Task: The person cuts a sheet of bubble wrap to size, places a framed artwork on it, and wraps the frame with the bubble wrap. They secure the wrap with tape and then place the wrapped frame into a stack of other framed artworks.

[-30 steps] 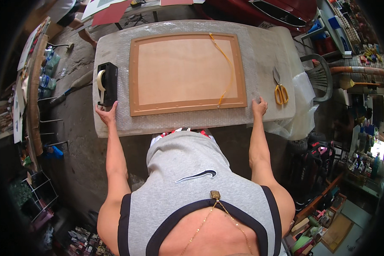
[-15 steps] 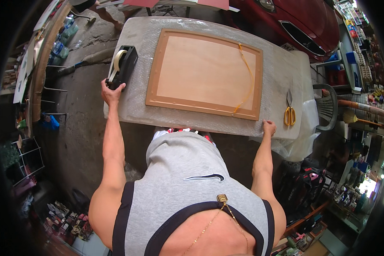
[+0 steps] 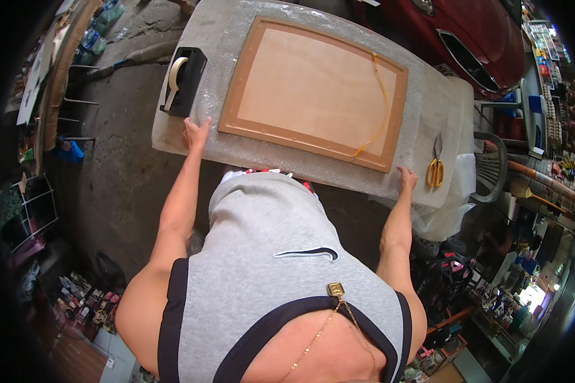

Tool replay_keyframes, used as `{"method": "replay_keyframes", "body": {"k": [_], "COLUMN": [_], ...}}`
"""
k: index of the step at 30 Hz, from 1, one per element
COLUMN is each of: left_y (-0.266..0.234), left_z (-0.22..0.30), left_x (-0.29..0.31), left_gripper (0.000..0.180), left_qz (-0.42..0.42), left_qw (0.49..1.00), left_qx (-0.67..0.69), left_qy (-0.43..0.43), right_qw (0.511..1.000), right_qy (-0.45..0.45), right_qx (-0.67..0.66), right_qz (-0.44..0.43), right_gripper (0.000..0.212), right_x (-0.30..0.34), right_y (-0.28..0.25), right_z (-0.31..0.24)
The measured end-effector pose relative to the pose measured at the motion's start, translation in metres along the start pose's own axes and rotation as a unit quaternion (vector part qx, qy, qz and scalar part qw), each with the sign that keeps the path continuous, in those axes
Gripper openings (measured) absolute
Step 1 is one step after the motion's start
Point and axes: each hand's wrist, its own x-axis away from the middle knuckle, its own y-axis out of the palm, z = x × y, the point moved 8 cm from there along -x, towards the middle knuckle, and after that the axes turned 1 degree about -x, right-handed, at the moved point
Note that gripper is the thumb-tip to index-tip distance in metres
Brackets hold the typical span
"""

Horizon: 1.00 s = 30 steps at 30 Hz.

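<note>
While both hands press the bubble wrap (image 3: 313, 167) at the worktop's (image 3: 172, 137) near edge, left hand (image 3: 196, 133) & right hand (image 3: 406, 179) lie flat, fingers released, gripping nothing; wooden frame (image 3: 313, 92) sits on the wrap btwn them. Risk: a tug on the wrap could slide the frame, or knock scissors (image 3: 436, 167) off

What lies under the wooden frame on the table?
A sheet of bubble wrap lies under the frame and reaches past every edge. Both hands, left and right, rest on its near edge. The tabletop below is covered.
</note>
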Motion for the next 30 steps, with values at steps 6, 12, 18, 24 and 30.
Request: {"method": "replay_keyframes", "body": {"k": [6,12,18,24,30], "left_y": [0.003,0.002,0.004,0.003,0.008], "left_z": [0.036,0.091,0.139,0.153,0.176], "left_x": [-0.03,-0.047,-0.051,-0.012,0.023], "left_gripper": [0.071,0.052,0.037,0.027,0.024], "left_qz": [-0.172,-0.076,-0.031,-0.042,-0.042], "left_qw": [0.984,0.99,0.976,0.958,0.946], "left_qx": [-0.024,0.08,-0.04,0.034,-0.047], "left_qy": [0.034,0.089,0.211,0.283,0.319], "right_qw": [0.988,0.991,0.995,0.989,0.912], "right_qy": [0.001,-0.035,-0.066,-0.116,-0.402], "right_qx": [-0.147,-0.126,-0.07,-0.066,-0.025], "right_qz": [-0.036,-0.04,-0.028,-0.07,-0.07], "right_gripper": [0.035,0.038,0.036,0.022,0.017], "right_x": [-0.038,-0.072,-0.077,-0.063,0.023], "right_y": [0.018,0.022,0.018,0.02,0.038], "right_z": [-0.01,-0.036,-0.078,-0.118,-0.19]}}
